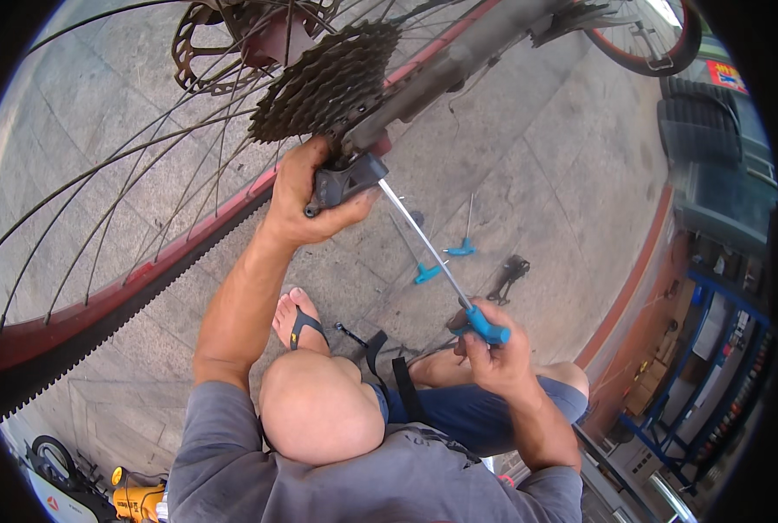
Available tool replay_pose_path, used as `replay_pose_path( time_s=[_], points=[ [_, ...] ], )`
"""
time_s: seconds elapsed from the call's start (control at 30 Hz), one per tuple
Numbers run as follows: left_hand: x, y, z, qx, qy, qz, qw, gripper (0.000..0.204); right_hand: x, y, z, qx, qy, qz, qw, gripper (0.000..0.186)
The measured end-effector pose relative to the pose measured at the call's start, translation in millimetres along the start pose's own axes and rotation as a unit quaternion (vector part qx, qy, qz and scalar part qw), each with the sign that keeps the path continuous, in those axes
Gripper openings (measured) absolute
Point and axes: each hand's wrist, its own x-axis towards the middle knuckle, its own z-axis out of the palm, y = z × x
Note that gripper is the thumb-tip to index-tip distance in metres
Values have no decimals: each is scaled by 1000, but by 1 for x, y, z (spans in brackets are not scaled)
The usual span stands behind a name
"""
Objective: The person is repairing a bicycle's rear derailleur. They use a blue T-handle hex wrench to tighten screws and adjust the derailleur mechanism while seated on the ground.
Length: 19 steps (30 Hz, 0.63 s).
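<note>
My left hand (300, 200) is wrapped round a dark rear derailleur (347, 181), holding it against the end of the bicycle frame (437, 78) just below the cassette (323, 83). In my right hand (504, 356) is a long hex key (424, 241) with a blue handle, gripped with the fingers closed round the handle. Its silver shaft slants up and left to the derailleur, where the tip is hidden by the derailleur body. The rear wheel's red rim (201, 227) and knobbly tyre stretch down to the left.
Two more blue-handled hex keys, one (463, 247) beside the other (426, 274), lie on the paving. A black mechanical part (511, 275) rests right of them. Another bicycle wheel (655, 54) is at the upper right, a blue rack (711, 383) at the right edge.
</note>
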Motion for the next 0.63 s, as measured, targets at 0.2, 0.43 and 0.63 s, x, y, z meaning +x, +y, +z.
replay_pose_path(
  time_s=[0.2,0.43,0.63],
  points=[
    [-2,-3,4,-24,23,-12,999,41,12,-4,-2,-266,74,-127,953,39],
    [-1,-6,-1,10,17,-26,999,36,-1,1,30,363,180,204,891,48],
    [-1,-7,-4,28,18,-16,999,37,2,-18,32,403,205,201,869,75]
  ],
)
